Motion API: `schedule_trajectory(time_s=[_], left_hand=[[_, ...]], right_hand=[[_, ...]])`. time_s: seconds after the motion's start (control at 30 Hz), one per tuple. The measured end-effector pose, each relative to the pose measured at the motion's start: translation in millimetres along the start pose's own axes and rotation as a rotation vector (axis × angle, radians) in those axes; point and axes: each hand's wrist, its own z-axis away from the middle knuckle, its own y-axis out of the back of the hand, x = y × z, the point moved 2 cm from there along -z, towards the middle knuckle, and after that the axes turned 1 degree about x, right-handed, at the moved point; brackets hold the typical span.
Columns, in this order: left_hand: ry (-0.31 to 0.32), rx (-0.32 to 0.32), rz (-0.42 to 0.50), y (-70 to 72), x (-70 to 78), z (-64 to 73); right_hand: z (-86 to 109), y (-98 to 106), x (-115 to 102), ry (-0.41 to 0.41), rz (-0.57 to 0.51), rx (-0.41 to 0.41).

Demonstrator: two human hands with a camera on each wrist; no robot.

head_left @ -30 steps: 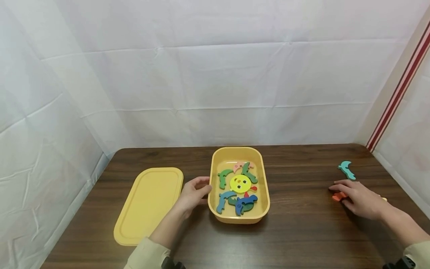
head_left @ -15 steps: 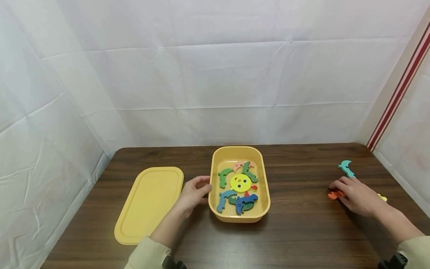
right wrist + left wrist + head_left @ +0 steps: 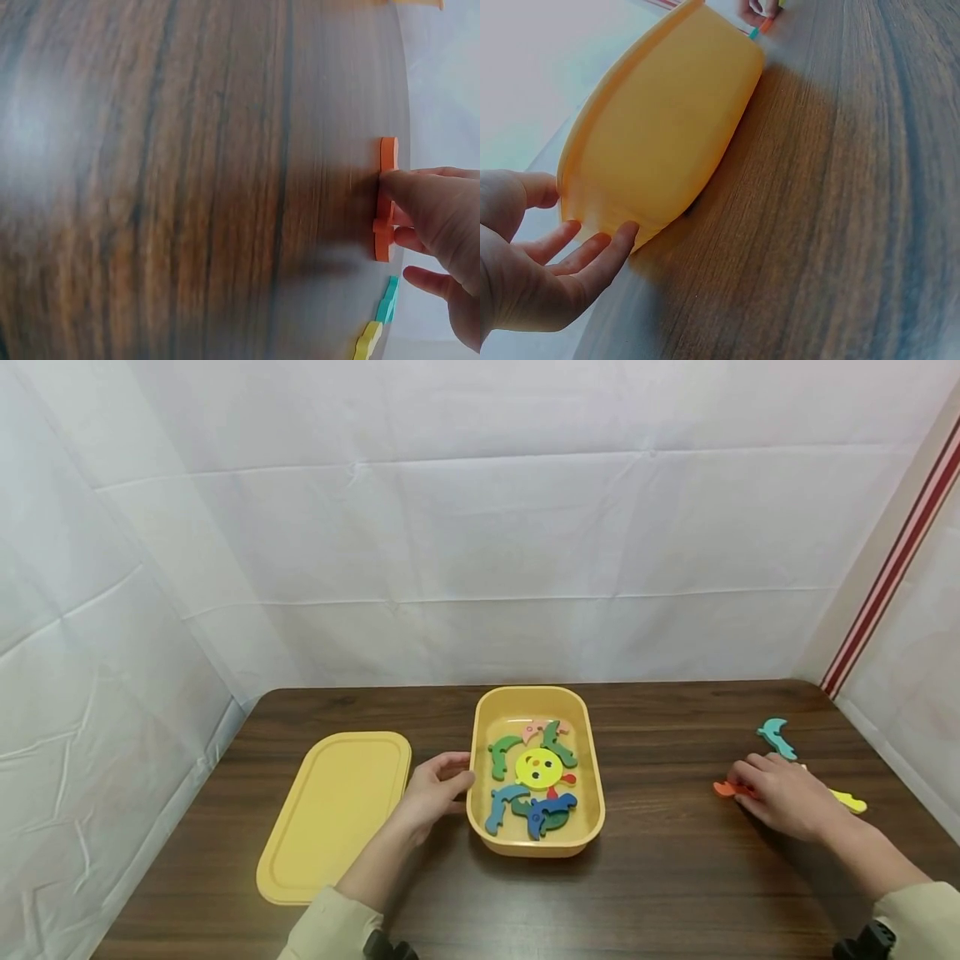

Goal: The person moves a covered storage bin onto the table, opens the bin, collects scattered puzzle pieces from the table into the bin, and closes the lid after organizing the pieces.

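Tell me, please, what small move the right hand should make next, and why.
I would probably have the right hand lift the orange piece toward the box: it pinches that piece at the table's right side, while other coloured pieces lie in the box and the left hand touches the box's side.

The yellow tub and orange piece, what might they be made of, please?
Yellow tub: probably plastic, smooth and satiny, given its even colour and rounded rim.
Orange piece: matte, perhaps painted wood or plastic; its uniform, flat edge fits either.
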Motion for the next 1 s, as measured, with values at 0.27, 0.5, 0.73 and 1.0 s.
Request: schedule_trajectory(time_s=[0.27, 0.5, 0.73, 1.0], left_hand=[[0.010, 0.003, 0.004, 0.4, -1.4, 0.8], [-0.002, -0.002, 0.007, 0.5, -0.8, 0.9], [0.000, -0.014, 0.011, 0.9, -1.1, 0.7], [-0.002, -0.023, 0.015, 0.9, -2.4, -0.5]], right_hand=[[-8.1, -7, -7, -0.060, -0.054, -0.087], [-13.8, -3, -14, -0.077, -0.080, -0.131], [-13.9, 1, -15, -0.078, -0.105, -0.192], [-13.0, -3, -16, -0.027, -0.100, -0.124]])
